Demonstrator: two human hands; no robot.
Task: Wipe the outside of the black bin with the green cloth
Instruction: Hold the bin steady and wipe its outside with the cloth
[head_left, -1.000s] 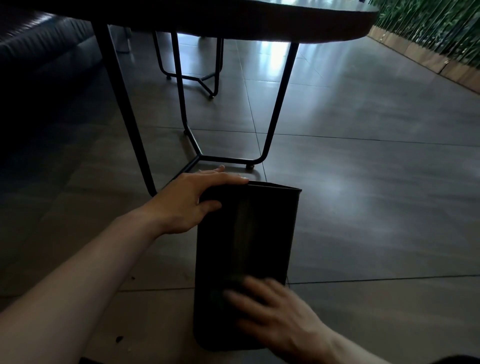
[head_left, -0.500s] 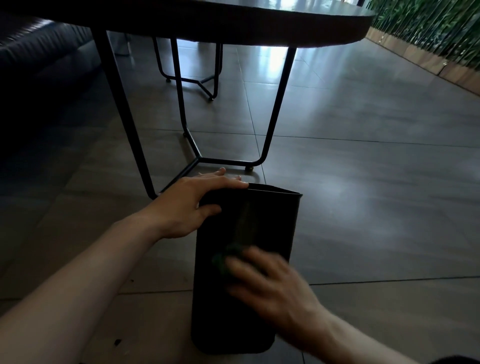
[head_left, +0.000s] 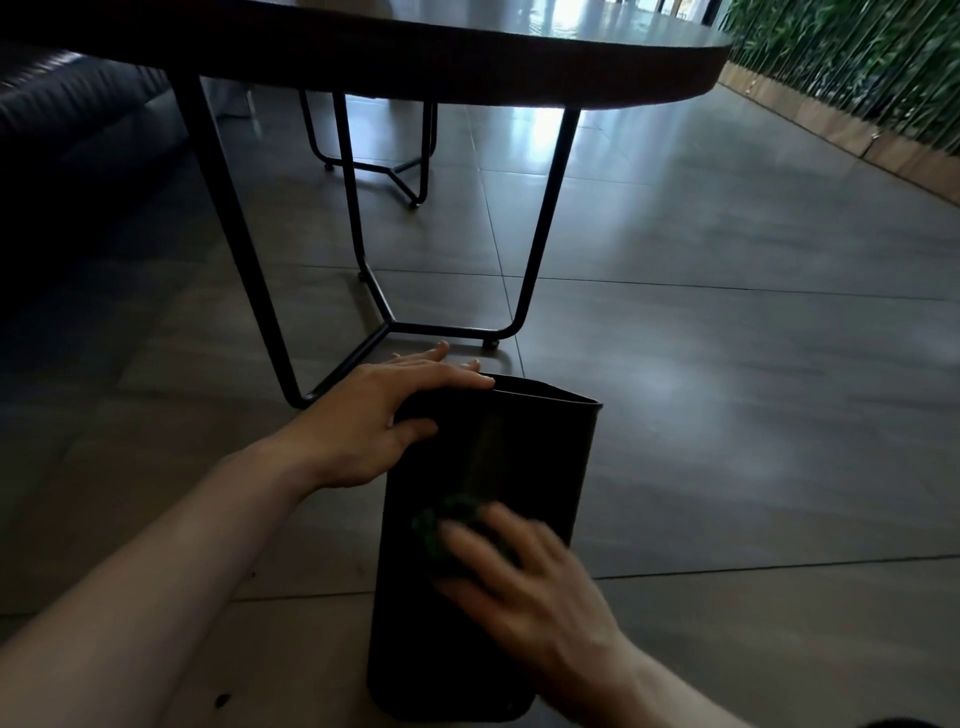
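The black bin lies tilted on the tiled floor, its open rim pointing away from me. My left hand grips the rim's near-left corner, fingers over the edge and thumb on the upper side. My right hand presses the green cloth flat against the bin's upper side about halfway along; the fingers are spread and blurred. Only a dark green bunch of cloth shows past the fingertips.
A dark table on thin black metal legs stands just beyond the bin. A dark sofa is at the left. A wall of green plants with a wooden base runs along the right.
My right hand has slid the cloth up the bin's side from near its base toward the middle. The left hand has kept its grip on the rim.
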